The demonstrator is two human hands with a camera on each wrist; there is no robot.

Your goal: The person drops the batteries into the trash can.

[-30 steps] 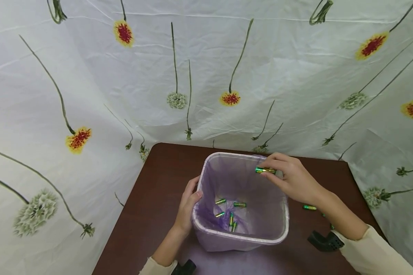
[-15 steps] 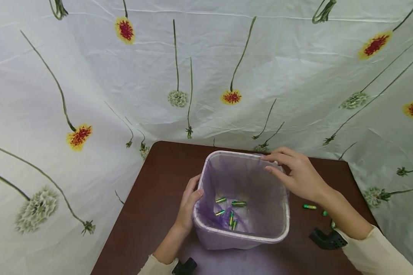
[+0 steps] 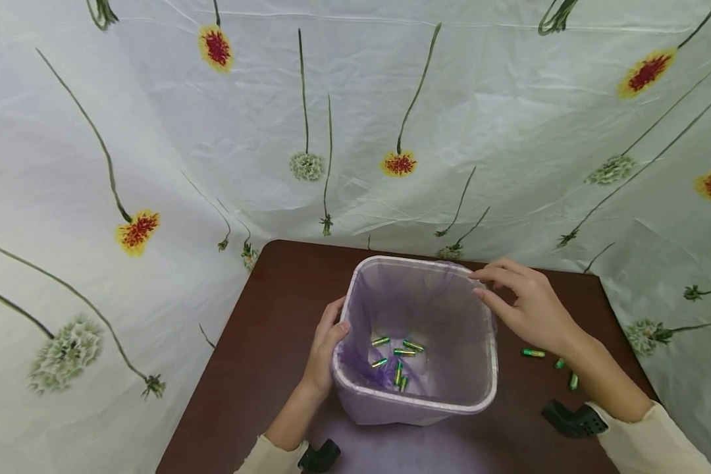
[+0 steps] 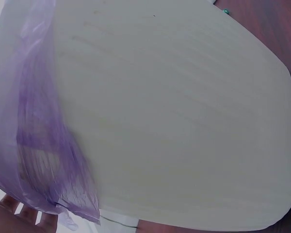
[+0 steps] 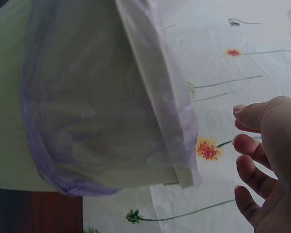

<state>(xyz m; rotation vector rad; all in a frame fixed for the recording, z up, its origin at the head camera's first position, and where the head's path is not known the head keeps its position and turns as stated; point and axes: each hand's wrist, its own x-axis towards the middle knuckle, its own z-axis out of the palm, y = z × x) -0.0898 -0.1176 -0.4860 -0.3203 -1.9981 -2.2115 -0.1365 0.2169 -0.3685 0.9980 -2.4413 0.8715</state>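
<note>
A white trash bin (image 3: 415,409) lined with a thin purple bag (image 4: 36,121) stands upright on the table. My left hand (image 3: 322,352) grips its left rim, thumb on the edge and fingers along the outer wall. Inside, on the bottom, lie several green-and-gold batteries (image 3: 405,353). Just above the far right corner of the rim is my right hand (image 3: 530,303), its fingers loosely bent with nothing between them. In the right wrist view the thumb and fingers stand apart, clear of the bin wall.
To the right of the bin, three more batteries (image 3: 532,353) lie on the dark brown table (image 3: 261,329), partly beside my right forearm. A white cloth with printed flowers (image 3: 355,118) hangs behind the table and along its sides.
A second ago my right hand pinched a battery over the bin; it let go, and one more battery now lies inside. That hand has since drifted right. The left hand keeps its hold.
</note>
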